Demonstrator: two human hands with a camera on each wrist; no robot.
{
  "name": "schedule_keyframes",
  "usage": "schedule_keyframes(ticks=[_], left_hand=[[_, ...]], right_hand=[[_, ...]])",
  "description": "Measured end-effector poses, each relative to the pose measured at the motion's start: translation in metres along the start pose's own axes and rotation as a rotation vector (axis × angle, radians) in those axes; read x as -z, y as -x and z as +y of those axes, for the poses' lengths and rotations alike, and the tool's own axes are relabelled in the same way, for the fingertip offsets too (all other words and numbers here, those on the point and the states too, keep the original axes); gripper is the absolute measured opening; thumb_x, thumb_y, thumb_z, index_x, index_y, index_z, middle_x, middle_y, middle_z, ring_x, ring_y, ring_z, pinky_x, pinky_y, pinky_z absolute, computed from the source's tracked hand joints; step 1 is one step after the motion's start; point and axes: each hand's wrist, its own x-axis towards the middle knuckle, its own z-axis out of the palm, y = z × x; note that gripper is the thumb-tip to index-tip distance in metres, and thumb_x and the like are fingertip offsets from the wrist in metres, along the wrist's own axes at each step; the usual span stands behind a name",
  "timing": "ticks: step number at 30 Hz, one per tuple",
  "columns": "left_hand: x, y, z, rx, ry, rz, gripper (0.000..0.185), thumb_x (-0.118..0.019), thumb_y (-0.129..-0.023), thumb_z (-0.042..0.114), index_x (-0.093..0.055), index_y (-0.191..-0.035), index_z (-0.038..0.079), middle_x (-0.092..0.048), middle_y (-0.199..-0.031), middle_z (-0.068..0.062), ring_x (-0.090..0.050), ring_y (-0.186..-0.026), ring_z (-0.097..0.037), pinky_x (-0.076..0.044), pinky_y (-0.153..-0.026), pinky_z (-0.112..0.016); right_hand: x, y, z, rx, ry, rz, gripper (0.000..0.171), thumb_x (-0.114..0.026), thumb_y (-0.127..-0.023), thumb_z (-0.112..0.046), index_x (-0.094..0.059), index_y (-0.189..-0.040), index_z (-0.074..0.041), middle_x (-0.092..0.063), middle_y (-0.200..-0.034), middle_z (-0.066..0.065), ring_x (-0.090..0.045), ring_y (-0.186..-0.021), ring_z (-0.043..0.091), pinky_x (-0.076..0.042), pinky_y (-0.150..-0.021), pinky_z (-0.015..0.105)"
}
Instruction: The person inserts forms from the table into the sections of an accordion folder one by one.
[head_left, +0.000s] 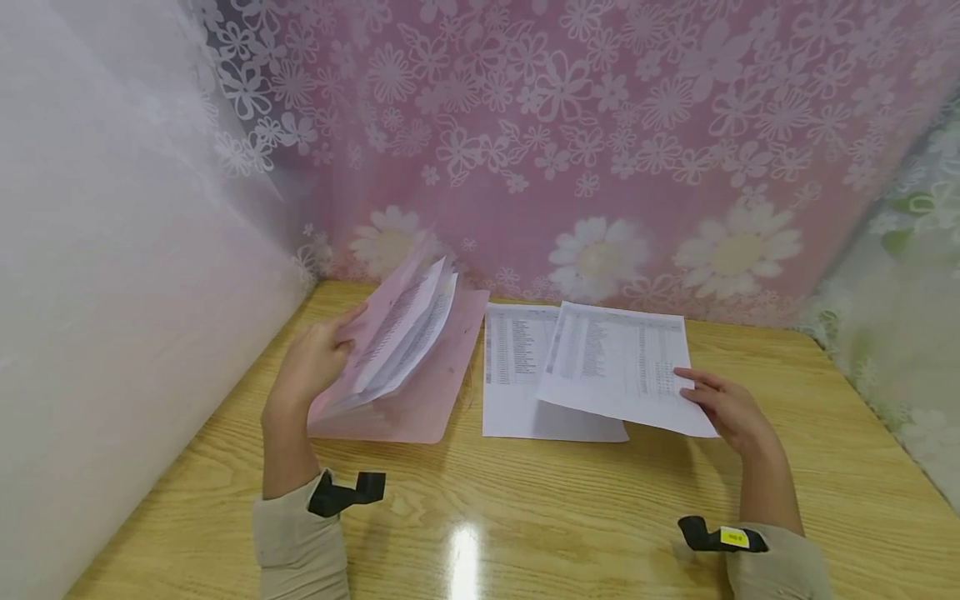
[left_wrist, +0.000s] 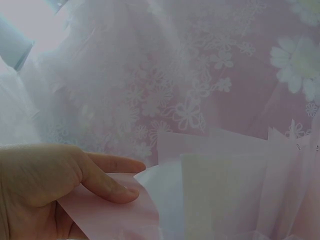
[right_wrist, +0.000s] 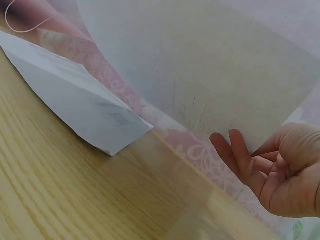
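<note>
A pink folder (head_left: 420,392) lies open on the wooden table at the left, with several printed sheets (head_left: 408,337) standing up inside it. My left hand (head_left: 318,358) holds the raised pink cover (left_wrist: 107,217), thumb on its inner face. My right hand (head_left: 731,408) pinches the right edge of a printed sheet (head_left: 622,362) and lifts it slightly off the table. In the right wrist view that sheet (right_wrist: 210,65) hangs above my right hand's fingers (right_wrist: 232,152). Another printed sheet (head_left: 517,375) lies flat under it, beside the folder.
The wooden table (head_left: 570,517) is boxed in by a white wall (head_left: 112,292) on the left, a pink flowered curtain (head_left: 585,150) at the back and a pale flowered curtain (head_left: 907,317) on the right.
</note>
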Motion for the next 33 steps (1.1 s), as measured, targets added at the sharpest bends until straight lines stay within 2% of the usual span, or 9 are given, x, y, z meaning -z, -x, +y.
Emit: schedule_keyframes(ticks=[9, 16, 18, 23, 25, 26, 27, 30, 33], left_hand=[[-0.001, 0.004, -0.002, 0.006, 0.008, 0.004, 0.051, -0.046, -0.085, -0.007, -0.048, -0.135, 0.007, -0.055, -0.076, -0.015, -0.024, -0.049, -0.013, -0.028, -0.049, -0.032], [0.000, 0.002, -0.003, -0.005, -0.006, 0.011, 0.052, -0.044, -0.086, -0.007, -0.047, -0.135, 0.007, -0.040, -0.062, -0.007, -0.027, -0.051, -0.015, -0.029, -0.050, -0.032], [0.001, 0.001, -0.003, -0.002, -0.009, 0.010, 0.052, -0.044, -0.086, -0.006, -0.047, -0.135, 0.008, -0.041, -0.062, -0.008, -0.028, -0.052, -0.016, -0.029, -0.050, -0.033], [0.000, -0.002, -0.002, 0.008, 0.001, 0.001, 0.052, -0.043, -0.086, -0.005, -0.047, -0.136, 0.009, -0.058, -0.084, -0.020, -0.029, -0.053, -0.018, -0.029, -0.051, -0.033], [0.000, -0.003, -0.002, 0.007, 0.002, 0.001, 0.052, -0.043, -0.086, -0.005, -0.047, -0.135, 0.009, -0.060, -0.098, -0.022, -0.029, -0.053, -0.018, -0.029, -0.051, -0.033], [0.000, -0.003, -0.002, 0.006, -0.001, 0.001, 0.052, -0.043, -0.086, -0.005, -0.047, -0.135, 0.009, -0.060, -0.098, -0.022, -0.028, -0.053, -0.018, -0.028, -0.051, -0.033], [-0.001, -0.004, -0.002, 0.005, -0.003, 0.001, 0.052, -0.043, -0.085, -0.005, -0.047, -0.135, 0.009, -0.060, -0.097, -0.022, -0.028, -0.052, -0.018, -0.028, -0.050, -0.033], [-0.001, -0.003, -0.002, 0.010, -0.005, -0.005, 0.053, -0.042, -0.086, -0.005, -0.047, -0.136, 0.010, -0.058, -0.080, -0.018, -0.026, -0.052, -0.017, -0.027, -0.050, -0.033], [-0.001, -0.002, -0.002, 0.019, 0.001, -0.017, 0.053, -0.042, -0.086, -0.005, -0.046, -0.137, 0.010, -0.047, -0.064, -0.010, -0.025, -0.051, -0.016, -0.026, -0.050, -0.032]], right_hand=[[-0.025, -0.006, -0.013, 0.008, 0.014, -0.018, 0.047, -0.057, -0.091, -0.011, -0.045, -0.136, -0.006, -0.042, -0.117, 0.003, -0.057, -0.085, 0.010, -0.049, -0.069, 0.026], [-0.044, -0.012, -0.019, 0.018, 0.073, -0.020, 0.050, -0.057, -0.091, -0.012, -0.040, -0.138, -0.002, -0.043, -0.119, 0.005, -0.057, -0.088, 0.010, -0.049, -0.071, 0.027], [-0.047, -0.013, -0.020, 0.027, 0.080, -0.023, 0.050, -0.057, -0.091, -0.012, -0.041, -0.138, -0.002, -0.047, -0.116, 0.002, -0.058, -0.088, 0.010, -0.049, -0.071, 0.027], [-0.052, -0.010, -0.025, 0.035, 0.053, -0.022, 0.050, -0.058, -0.091, -0.011, -0.041, -0.137, -0.001, -0.054, -0.107, -0.003, -0.059, -0.087, 0.010, -0.049, -0.069, 0.027], [-0.055, -0.009, -0.028, 0.034, 0.042, -0.027, 0.052, -0.058, -0.091, -0.012, -0.039, -0.138, -0.001, -0.053, -0.110, -0.002, -0.059, -0.088, 0.010, -0.049, -0.070, 0.027], [-0.056, -0.009, -0.029, 0.035, 0.039, -0.032, 0.053, -0.058, -0.091, -0.012, -0.038, -0.139, 0.000, -0.051, -0.113, 0.000, -0.059, -0.089, 0.010, -0.049, -0.070, 0.027], [-0.058, -0.009, -0.031, 0.036, 0.042, -0.037, 0.054, -0.057, -0.091, -0.013, -0.037, -0.139, 0.000, -0.048, -0.118, 0.004, -0.058, -0.089, 0.010, -0.049, -0.071, 0.027], [-0.063, -0.010, -0.035, 0.040, 0.062, -0.045, 0.055, -0.057, -0.092, -0.015, -0.036, -0.140, 0.000, -0.034, -0.132, 0.013, -0.057, -0.090, 0.010, -0.049, -0.072, 0.026], [-0.069, -0.014, -0.038, 0.051, 0.090, -0.049, 0.053, -0.057, -0.092, -0.017, -0.038, -0.139, -0.001, -0.031, -0.133, 0.016, -0.057, -0.089, 0.010, -0.049, -0.071, 0.026]])
